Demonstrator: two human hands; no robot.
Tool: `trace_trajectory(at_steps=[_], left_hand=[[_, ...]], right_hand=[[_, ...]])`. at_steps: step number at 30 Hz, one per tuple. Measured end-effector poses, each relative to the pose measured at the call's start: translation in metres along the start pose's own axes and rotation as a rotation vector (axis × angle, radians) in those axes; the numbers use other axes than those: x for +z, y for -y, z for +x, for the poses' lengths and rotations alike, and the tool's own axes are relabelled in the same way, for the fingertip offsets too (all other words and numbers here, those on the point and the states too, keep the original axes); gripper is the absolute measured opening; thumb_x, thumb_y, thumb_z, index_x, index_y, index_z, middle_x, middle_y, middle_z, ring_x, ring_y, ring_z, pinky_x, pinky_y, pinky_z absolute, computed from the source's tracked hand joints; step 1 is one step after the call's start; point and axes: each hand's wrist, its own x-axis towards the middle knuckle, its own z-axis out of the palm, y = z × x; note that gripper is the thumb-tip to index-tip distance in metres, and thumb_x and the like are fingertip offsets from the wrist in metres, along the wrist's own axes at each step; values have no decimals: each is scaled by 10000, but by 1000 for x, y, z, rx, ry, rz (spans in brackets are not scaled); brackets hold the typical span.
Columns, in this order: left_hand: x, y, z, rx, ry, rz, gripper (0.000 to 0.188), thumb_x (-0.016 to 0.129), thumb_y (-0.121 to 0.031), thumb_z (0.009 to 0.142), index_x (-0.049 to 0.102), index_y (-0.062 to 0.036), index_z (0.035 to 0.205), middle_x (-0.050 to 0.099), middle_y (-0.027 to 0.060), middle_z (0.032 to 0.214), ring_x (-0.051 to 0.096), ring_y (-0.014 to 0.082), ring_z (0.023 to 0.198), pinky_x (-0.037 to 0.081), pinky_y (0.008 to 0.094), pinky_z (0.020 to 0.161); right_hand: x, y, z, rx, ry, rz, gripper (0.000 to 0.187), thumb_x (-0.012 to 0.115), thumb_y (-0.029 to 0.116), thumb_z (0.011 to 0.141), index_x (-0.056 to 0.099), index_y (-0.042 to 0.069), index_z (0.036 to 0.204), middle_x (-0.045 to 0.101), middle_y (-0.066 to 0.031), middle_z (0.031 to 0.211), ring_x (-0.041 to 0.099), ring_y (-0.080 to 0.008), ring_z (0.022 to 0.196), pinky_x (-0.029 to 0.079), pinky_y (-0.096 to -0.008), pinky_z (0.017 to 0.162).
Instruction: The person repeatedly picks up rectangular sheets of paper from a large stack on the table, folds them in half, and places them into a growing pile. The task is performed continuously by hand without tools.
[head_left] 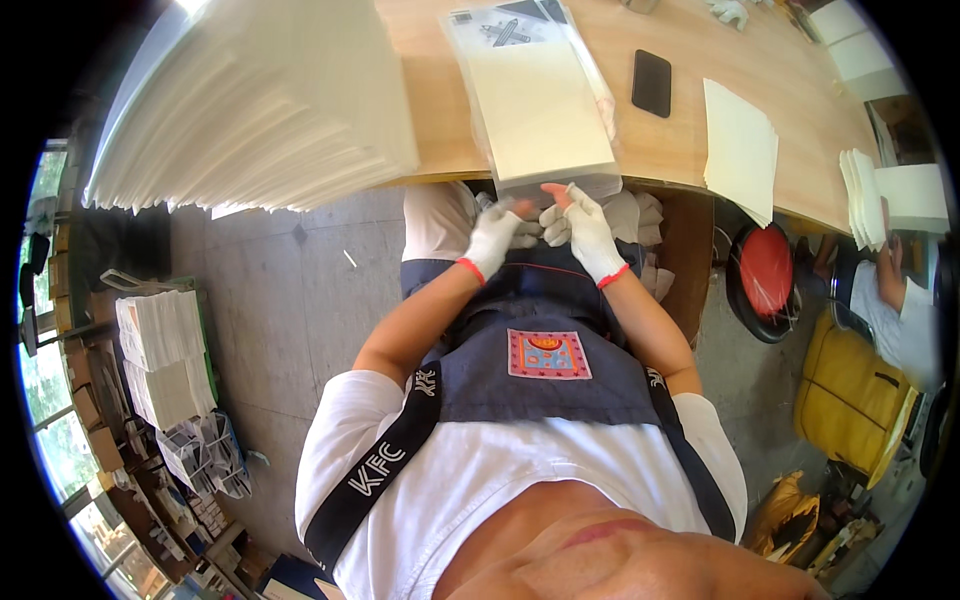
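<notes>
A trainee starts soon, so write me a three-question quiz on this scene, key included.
1. True or false: the black phone lies on top of the cream paper.
2. What colour are the glove cuffs on the left hand and right hand? A blue, B red, C green.
3. Fill the gap: the tall paper stack stands to the ____ of the cream paper.

Key: 1 false, it lies on the bare table; 2 B; 3 left.
</notes>
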Motion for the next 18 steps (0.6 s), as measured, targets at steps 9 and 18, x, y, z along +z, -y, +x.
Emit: trace_trajectory(at_steps=[9,18], left_hand=[[-40,-21,9,150,7,137,258,510,-182,893,547,44,1012,630,100,903,627,165,743,526,266,636],[-37,-34,-5,123,-26,275,177,517,-145,881,569,25,886,626,88,830,619,135,699,516,247,613]], right_hand=[[37,-1,36,-679,-42,-1575,164,519,264,841,467,112,872,622,-99,682,625,-279,624,462,-407,484],[-48,31,-15,-434,-309,20,104,453,126,861,521,48,866,580,-61,741,574,-150,587,477,-246,516]])
